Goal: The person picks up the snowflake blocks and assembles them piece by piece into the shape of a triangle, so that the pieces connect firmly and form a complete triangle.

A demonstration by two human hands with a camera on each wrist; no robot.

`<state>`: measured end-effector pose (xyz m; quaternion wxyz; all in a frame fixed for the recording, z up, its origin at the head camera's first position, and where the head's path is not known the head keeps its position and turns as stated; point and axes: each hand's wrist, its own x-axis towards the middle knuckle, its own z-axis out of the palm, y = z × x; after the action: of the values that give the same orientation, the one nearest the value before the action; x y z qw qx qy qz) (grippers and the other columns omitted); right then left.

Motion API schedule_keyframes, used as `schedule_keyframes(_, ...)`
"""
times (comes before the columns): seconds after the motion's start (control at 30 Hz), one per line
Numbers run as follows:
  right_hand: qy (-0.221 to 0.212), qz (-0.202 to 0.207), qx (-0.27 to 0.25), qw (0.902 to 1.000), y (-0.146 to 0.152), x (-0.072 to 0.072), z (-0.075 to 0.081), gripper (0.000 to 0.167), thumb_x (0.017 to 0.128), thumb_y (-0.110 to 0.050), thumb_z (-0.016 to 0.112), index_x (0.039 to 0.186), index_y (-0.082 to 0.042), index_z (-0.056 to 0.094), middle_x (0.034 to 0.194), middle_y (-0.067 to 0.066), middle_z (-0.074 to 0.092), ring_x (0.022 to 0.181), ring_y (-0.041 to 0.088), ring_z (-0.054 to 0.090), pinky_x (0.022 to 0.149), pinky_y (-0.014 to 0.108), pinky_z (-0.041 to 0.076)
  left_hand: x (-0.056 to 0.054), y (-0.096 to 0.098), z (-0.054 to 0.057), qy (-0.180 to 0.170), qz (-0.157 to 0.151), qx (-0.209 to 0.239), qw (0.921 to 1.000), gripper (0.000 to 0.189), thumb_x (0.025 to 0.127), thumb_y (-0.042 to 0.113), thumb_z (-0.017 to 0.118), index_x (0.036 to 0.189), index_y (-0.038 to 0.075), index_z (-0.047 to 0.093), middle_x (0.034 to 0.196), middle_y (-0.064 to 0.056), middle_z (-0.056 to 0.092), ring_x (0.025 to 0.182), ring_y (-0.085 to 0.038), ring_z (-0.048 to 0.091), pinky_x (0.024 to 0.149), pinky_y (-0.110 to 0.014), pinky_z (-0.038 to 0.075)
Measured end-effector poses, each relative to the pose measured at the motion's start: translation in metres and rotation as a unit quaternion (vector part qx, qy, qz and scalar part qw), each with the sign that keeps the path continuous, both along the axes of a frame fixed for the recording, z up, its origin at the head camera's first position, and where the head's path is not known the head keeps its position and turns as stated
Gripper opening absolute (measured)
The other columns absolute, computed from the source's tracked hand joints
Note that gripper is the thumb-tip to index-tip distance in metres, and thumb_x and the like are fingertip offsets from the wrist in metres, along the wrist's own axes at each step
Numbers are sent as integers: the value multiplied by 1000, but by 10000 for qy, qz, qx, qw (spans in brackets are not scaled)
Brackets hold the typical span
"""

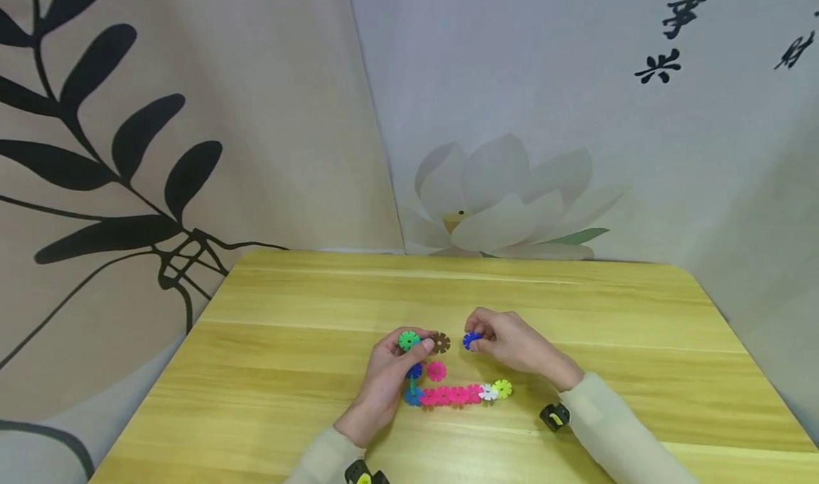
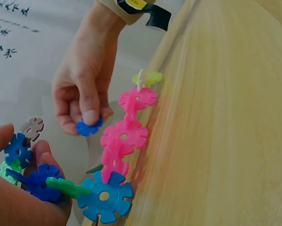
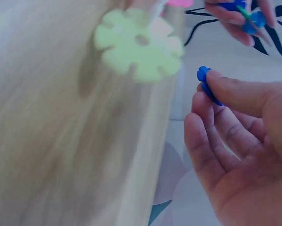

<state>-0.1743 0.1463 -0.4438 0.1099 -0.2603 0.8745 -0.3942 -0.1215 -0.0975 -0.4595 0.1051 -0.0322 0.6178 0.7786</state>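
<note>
A pale backdrop (image 1: 288, 114) printed with dark leaves, a large lotus and brush-written characters rises behind a wood-grained table (image 1: 256, 399), where a person in cream sleeves (image 1: 627, 427) handles slotted plastic discs. The left hand (image 1: 387, 374) pinches one end of a linked chain (image 1: 451, 396) between thumb and fingers, the gap taken up by the discs. The right hand (image 1: 518, 342), near it, nips a single dark blue disc (image 1: 470, 340) between thumb and forefinger — its other fingers loosely bent.

The chain turns at a light blue disc (image 2: 103, 197) near the left hand; from there a pink row (image 1: 451, 396) runs rightward over the table to a white disc (image 1: 488, 392) and a yellow-green disc (image 1: 502, 389). At the gripped end sit a green disc (image 1: 409, 340) and a brown disc (image 1: 441, 342), the brown one facing the right hand — the two well short of touching.
</note>
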Motion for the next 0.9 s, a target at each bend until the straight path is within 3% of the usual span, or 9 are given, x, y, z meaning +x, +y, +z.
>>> schedule_keyframes(0.3, 403, -235, -427, 9980, 7, 16, 12, 10, 95, -8, 75, 102, -12, 68, 87, -8, 70, 76, 9, 64, 69, 26, 57, 1, 6, -1, 104, -96, -19, 9999, 27, 94, 23, 78, 113, 5, 70, 115, -7, 73, 102, -20, 66, 96, -36, 52)
schedule_keyframes(0.53, 191, -433, -702, 9964, 9, 24, 18, 9, 97, -11, 73, 104, -13, 68, 91, -5, 72, 81, 29, 71, 68, 27, 58, 1, 7, -1, 165, -174, -150, 9996, 31, 95, 24, 76, 116, 3, 69, 117, -9, 72, 106, -21, 66, 98, -34, 51)
schedule_keyframes(0.8, 219, -554, -954, 9936, 11, 35, 15, 11, 97, -7, 73, 105, -13, 68, 95, -2, 74, 81, 31, 74, 68, 36, 62, 2, 13, 3, 91, -185, -111, 9997, 29, 95, 22, 76, 116, 4, 69, 114, -8, 73, 101, -20, 67, 99, -42, 51)
schedule_keyframes(0.9, 294, -614, -1119, 9914, 10, 38, 14, 11, 97, -7, 73, 105, -13, 68, 96, -1, 75, 85, 31, 75, 73, 29, 62, 2, 16, 4, 85, -192, -46, 9998, 30, 96, 22, 75, 119, 3, 67, 112, -7, 73, 99, -20, 68, 99, -42, 51)
